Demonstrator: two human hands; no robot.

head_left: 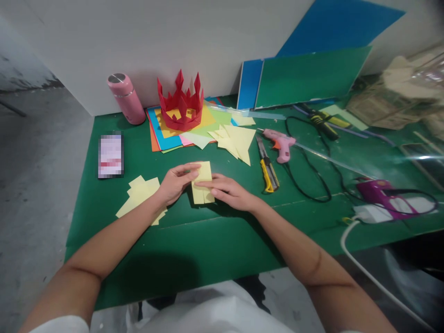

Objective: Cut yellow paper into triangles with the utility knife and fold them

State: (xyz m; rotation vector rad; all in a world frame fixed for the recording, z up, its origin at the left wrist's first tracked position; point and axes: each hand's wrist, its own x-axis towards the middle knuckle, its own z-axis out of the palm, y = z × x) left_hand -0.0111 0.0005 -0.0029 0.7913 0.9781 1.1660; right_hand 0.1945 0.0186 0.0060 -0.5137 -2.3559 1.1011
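Between my hands is a folded piece of pale yellow paper (203,196), a narrow upright rectangle with a lengthwise seam low down. My left hand (175,184) pinches its upper left part, thumb on the front. Across its middle lie the fingers of my right hand (231,190), touching the right edge, with some fingers behind it. Left of it, partly under my left forearm, several yellow paper pieces (142,190) lie in a loose pile. Beyond my hands are more folded yellow pieces with pointed ends (237,141).
A red paper crown (182,118) stands on coloured sheets (164,136) at the back. Left are a pink bottle (128,101) and a phone (111,155). To the right lie a yellow utility knife (267,169), a pink glue gun (280,143) with its black cord, and a power strip (374,213).
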